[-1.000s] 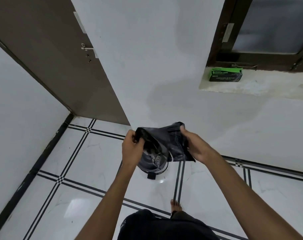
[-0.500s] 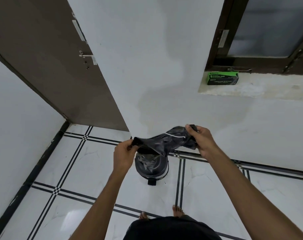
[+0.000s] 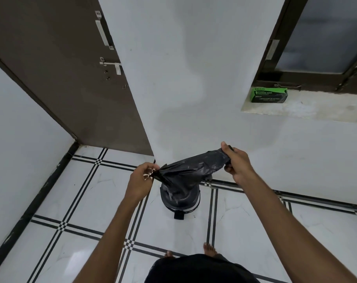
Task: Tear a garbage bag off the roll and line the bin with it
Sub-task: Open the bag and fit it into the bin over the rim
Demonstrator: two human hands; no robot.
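A crumpled black garbage bag point(image 3: 190, 169) is stretched between my two hands, held in the air. My left hand point(image 3: 142, 178) pinches its lower left end; my right hand point(image 3: 235, 162) grips the upper right end, a bit higher. Directly below the bag stands a small dark pedal bin point(image 3: 180, 201) on the floor, its top mostly hidden by the bag, with the black pedal facing me. The green box of garbage bags point(image 3: 269, 95) lies on the window sill at the upper right.
The bin stands close to a white wall point(image 3: 194, 78) on white floor tiles with black stripes. A brown door point(image 3: 57, 64) with a latch is at the left. A dark-framed window point(image 3: 324, 37) sits above the sill. My bare feet point(image 3: 209, 249) are just behind the bin.
My hands have drawn further apart, pulling the bag out into a longer band. The right hand rose and moved right; the left hand stayed low.
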